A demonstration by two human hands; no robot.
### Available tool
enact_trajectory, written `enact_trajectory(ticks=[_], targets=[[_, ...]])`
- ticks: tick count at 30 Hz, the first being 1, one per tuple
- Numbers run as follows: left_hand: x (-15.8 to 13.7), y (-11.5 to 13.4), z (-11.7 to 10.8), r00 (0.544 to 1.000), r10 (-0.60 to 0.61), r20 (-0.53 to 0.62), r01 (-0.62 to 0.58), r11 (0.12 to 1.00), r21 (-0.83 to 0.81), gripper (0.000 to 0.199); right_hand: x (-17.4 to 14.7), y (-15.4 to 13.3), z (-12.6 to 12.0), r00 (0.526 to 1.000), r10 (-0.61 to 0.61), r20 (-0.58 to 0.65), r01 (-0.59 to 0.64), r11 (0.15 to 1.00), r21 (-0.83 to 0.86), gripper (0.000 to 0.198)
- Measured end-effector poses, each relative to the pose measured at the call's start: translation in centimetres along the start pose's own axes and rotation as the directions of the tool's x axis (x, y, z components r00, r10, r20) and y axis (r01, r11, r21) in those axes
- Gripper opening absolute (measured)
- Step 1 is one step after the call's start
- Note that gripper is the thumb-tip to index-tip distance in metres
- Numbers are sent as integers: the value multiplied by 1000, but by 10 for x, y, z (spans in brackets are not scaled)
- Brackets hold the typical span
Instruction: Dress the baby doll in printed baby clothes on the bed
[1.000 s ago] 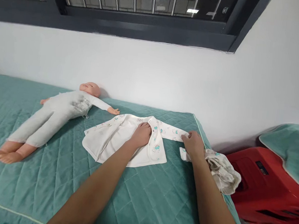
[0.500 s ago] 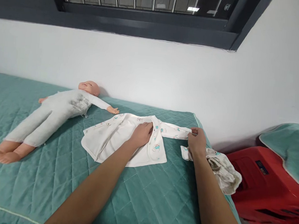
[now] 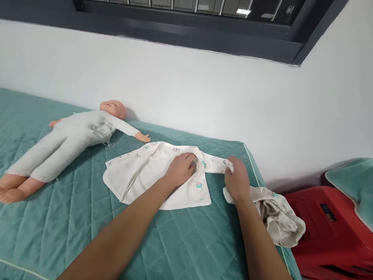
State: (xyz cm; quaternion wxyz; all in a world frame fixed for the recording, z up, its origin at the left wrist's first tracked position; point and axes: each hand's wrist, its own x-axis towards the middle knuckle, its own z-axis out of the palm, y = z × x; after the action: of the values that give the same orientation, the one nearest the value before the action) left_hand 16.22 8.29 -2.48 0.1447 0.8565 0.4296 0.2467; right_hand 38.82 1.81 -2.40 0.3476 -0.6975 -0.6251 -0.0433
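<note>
A white baby shirt (image 3: 151, 167) with small printed figures lies spread on the green quilted cover, its front parted. My left hand (image 3: 181, 169) rests inside the opening, fingers curled at the edge of the right front panel; the fingertips are partly hidden. My right hand (image 3: 237, 177) pinches the cuff end of the sleeve (image 3: 215, 163), which stretches out to the right. Beneath and beside my right wrist is a crumpled printed baby garment (image 3: 281, 213). To the left, a baby doll (image 3: 86, 129) in a white body suit lies on its back, one arm reaching toward the shirt.
The green quilted cover (image 3: 51, 228) meets a white wall (image 3: 190, 92) at the back. Above is a dark window frame (image 3: 183, 30) with metal bars. A red plastic stool (image 3: 338, 231) stands past the right edge, partly under a green cloth (image 3: 365, 186).
My right hand has shifted left toward the shirt, and the held sleeve looks shorter, its end bunched at my fingers. My left hand has lifted slightly at the panel edge. The view has shifted slightly.
</note>
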Motion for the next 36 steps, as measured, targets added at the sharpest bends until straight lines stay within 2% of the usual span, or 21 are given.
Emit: enact_trajectory(ticks=[2, 4, 7, 12, 14, 16, 20, 22, 23, 25, 27, 29, 31, 34, 36], targets=[[-1, 1, -1, 1000, -15, -26, 14, 999, -38, 30, -3, -10, 5, 981, -65, 182, 83, 993, -88, 42], [-2, 2, -2, 999, -12, -47, 8, 997, -76, 26, -6, -16, 9, 944, -54, 325, 118, 977, -180, 46], [-3, 5, -3, 999, 15, -41, -20, 992, -122, 28, -7, -18, 12, 919, 1, 395, 108, 961, -253, 52], [-1, 10, 2, 995, 96, 34, -89, 982, -166, 53, -8, -18, 9, 948, -70, 310, 120, 982, -148, 43], [0, 11, 6, 992, 111, 62, -97, 976, -195, 55, -8, -19, 5, 950, -85, 301, 117, 989, -89, 37], [0, 11, 8, 991, 114, 73, -94, 968, -231, 52, -6, -19, -2, 951, -2, 308, 36, 994, -105, 34], [-3, 10, 10, 993, 85, 77, -67, 976, -205, 59, -4, -15, -19, 917, 317, 244, -234, 920, -315, 34], [-3, 11, 9, 994, 61, 87, -47, 985, -164, 66, -5, -17, -22, 925, 333, 182, -267, 913, -308, 34], [-3, 12, 9, 995, 49, 88, -36, 989, -145, 69, -6, -19, -22, 942, 301, 149, -261, 935, -241, 34], [-1, 14, 9, 996, 25, 83, -16, 994, -110, 77, -10, -28, -16, 966, 232, 110, -235, 972, 8, 34], [1, 15, 10, 997, 10, 78, -5, 998, -69, 81, -14, -41, -7, 963, 222, 155, -256, 933, 254, 35], [3, 16, 12, 997, 9, 82, -7, 1000, -28, 79, -16, -52, 3, 941, 247, 232, -316, 887, 337, 37], [3, 15, 13, 996, 20, 91, -21, 1000, 4, 72, -16, -56, 10, 926, 277, 256, -349, 886, 306, 40], [2, 15, 14, 995, 34, 96, -37, 999, 27, 55, -12, -49, 15, 930, 280, 238, -341, 898, 277, 37], [3, 15, 14, 997, 19, 80, -22, 999, 28, 47, -9, -39, 15, 950, 263, 167, -299, 919, 256, 33]])
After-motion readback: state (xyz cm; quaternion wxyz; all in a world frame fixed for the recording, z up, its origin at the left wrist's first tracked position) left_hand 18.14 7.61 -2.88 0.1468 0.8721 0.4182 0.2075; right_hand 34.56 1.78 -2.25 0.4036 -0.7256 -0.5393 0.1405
